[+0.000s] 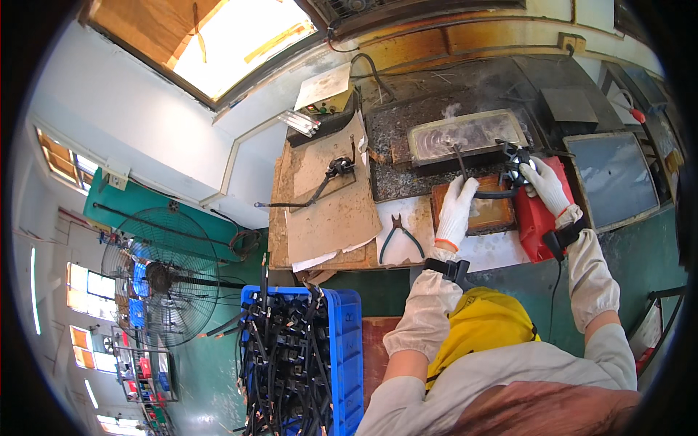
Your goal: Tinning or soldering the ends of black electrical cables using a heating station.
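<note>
My left hand [456, 207], in a white glove, is closed on a thick black cable [496, 194] in front of a rectangular solder pot [419, 142]. The cable's thin end reaches up to the pot's dull silvery surface, where wisps of smoke rise. My gloved right hand [544, 183] grips the black part [515, 161] at the cable's other end, beside the pot's right corner. Another lead of that part points toward the pot's rim. Below my hands lie a brown-framed shallow tray [439, 211] and a red bin [542, 218]. Green-handled cutting pliers [398, 240] rest to the left.
A similar black cable assembly [339, 168] lies on cardboard [305, 225] at left. Below stands a blue crate [349, 349] full of black cable assemblies. A large fan [161, 277] stands further left. A dark framed panel [612, 178] and a grey metal box [568, 109] are at right.
</note>
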Motion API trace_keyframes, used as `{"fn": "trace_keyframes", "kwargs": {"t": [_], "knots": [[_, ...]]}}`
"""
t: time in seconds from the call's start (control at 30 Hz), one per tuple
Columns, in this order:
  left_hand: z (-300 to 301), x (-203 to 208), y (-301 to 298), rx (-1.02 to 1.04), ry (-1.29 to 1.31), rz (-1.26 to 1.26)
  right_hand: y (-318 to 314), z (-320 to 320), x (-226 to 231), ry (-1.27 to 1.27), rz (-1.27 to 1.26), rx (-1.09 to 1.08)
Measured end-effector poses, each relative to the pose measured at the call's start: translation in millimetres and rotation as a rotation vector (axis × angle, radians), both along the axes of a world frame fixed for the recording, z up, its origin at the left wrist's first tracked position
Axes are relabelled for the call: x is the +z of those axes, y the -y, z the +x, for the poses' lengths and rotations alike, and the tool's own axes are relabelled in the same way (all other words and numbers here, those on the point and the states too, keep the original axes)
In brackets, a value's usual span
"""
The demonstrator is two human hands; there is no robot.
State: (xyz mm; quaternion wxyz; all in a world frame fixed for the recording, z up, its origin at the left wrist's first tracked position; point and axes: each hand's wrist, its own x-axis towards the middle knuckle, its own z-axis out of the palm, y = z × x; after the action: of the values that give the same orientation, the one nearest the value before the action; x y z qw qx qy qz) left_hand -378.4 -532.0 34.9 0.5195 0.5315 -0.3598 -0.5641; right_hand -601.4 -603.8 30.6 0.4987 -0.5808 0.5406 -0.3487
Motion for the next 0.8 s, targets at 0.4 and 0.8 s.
{"fn": "trace_keyframes", "kwargs": {"t": [0.4,0.8], "knots": [[-2,-3,1,-0.068,-0.013,-0.038,1,-6,-2,0.101,0.012,0.073],[-4,2,-7,-0.062,-0.025,-0.042,-4,-6,0,0.123,-0.048,0.105]]}}
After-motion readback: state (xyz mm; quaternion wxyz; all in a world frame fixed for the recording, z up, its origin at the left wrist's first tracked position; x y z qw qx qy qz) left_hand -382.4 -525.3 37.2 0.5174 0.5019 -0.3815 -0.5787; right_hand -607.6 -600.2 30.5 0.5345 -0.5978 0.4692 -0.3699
